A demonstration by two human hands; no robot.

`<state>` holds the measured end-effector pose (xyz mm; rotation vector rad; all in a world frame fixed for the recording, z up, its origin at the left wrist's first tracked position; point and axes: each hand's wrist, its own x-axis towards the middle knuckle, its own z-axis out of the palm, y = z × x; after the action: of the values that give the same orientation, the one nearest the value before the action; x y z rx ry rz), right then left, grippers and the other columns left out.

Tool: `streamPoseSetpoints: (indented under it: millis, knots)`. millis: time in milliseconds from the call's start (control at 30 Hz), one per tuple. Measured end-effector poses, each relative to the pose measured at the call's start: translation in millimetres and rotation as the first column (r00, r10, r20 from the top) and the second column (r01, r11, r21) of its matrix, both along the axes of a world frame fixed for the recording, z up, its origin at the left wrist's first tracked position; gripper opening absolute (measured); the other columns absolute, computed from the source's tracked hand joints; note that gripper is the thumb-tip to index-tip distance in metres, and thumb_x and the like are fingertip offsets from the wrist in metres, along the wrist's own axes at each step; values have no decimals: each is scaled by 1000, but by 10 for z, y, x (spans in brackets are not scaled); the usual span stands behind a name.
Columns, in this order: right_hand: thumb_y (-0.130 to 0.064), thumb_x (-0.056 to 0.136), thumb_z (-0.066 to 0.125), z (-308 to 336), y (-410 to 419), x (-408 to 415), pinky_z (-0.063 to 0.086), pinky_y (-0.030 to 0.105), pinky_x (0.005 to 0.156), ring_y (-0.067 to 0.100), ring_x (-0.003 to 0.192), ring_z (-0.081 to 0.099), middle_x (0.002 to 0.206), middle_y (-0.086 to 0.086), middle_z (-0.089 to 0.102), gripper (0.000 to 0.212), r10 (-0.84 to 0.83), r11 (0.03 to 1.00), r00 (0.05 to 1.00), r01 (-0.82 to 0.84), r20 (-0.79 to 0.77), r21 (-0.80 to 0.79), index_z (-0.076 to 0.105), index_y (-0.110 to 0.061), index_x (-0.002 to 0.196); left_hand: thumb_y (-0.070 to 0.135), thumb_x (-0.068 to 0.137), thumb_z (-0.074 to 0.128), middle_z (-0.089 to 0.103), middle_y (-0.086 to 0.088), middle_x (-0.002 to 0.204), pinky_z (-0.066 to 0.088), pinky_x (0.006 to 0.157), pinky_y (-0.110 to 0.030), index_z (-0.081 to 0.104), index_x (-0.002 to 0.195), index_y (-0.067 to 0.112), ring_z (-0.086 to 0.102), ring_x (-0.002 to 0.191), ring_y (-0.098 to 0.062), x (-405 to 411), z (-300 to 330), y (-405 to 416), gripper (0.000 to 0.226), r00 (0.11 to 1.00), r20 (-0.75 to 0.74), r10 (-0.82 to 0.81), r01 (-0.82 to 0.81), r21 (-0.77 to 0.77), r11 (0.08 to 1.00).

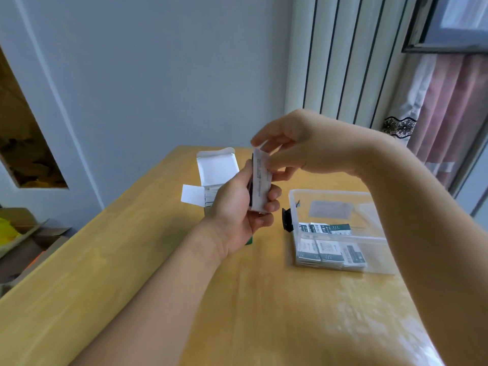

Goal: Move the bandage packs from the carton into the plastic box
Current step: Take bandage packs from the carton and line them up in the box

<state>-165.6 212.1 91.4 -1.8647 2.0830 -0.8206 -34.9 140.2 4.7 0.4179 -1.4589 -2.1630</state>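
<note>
A white carton (pixel 215 170) stands upright on the wooden table with its top flaps open, partly hidden behind my left hand. My left hand (pixel 239 215) grips a small stack of white bandage packs (pixel 260 187) held on edge above the table. My right hand (pixel 293 146) pinches the top of that stack from above. A clear plastic box (pixel 335 195) sits to the right of the carton. Several white and dark green bandage packs (pixel 330 249) lie flat inside it near its front wall.
The wooden table (pixel 148 273) reaches forward to me. A black clip (pixel 287 220) is on the box's left wall. Open cardboard boxes (pixel 23 233) stand on the floor at the left. A radiator (pixel 340 56) and pink curtain (pixel 449 112) are behind at the right.
</note>
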Motion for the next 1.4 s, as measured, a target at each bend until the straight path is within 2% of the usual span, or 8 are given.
streamPoseSetpoints:
  millis: [100,200,400,733,867,967,1167,1400]
  knots:
    - [-20,91,69,8,9,51,48,14,55,-5,57,61,76,-15,70,18,-25,1000,963,20,-269,-24,73,-25,107,68,99,25,46,1,66,20,41,-20,69,105,11,35,52,-10,-19,-12,10,72,999,31,19,-19,-13,1000]
    - [-21,91,70,-14,16,65,52,22,63,-1,65,61,89,-12,72,20,-47,999,954,39,-297,-34,73,-26,110,66,99,26,47,1,65,22,39,-19,72,98,15,38,52,-10,-23,-43,41,69,999,15,30,-29,-61,998]
    - [-23,95,63,-46,155,59,52,33,61,16,67,62,76,-5,70,13,-64,998,917,70,-393,3,74,-17,97,58,104,28,54,-1,69,26,39,-20,68,101,16,47,53,-13,-23,-51,124,58,999,39,-21,26,-116,993]
    - [-14,90,72,-334,362,-222,52,22,62,6,63,65,72,-12,70,9,-10,992,999,3,-51,-130,73,-16,99,52,107,26,55,-3,75,32,43,-22,68,109,9,48,60,-12,-124,-124,215,61,990,49,-133,135,-56,989]
    - [0,94,64,-275,428,-334,43,28,56,22,65,56,73,8,68,5,111,993,969,-101,220,-53,66,-4,91,52,106,25,63,-13,87,47,50,-27,66,118,6,63,71,-20,-142,-111,261,62,994,83,-77,91,-177,980]
    - [6,93,60,-201,552,-535,47,24,56,17,64,55,75,11,64,10,75,996,915,-51,397,-71,63,-3,89,58,102,25,71,-17,95,52,51,-30,63,120,7,72,83,-27,-152,-119,256,66,995,102,13,20,-316,949]
    - [4,95,60,-305,826,-1116,56,26,57,15,66,66,90,10,71,26,-309,925,922,234,234,299,67,-15,112,49,105,29,67,-1,78,48,45,-25,66,102,12,67,73,-16,-172,-190,236,53,976,2,217,-188,-495,848]
    - [4,95,61,-477,661,-1059,60,27,62,21,74,76,104,17,72,30,-318,849,935,207,157,486,72,-20,109,46,105,31,66,3,75,48,46,-25,67,95,14,65,72,-12,-193,-246,260,49,976,1,216,-177,-572,801]
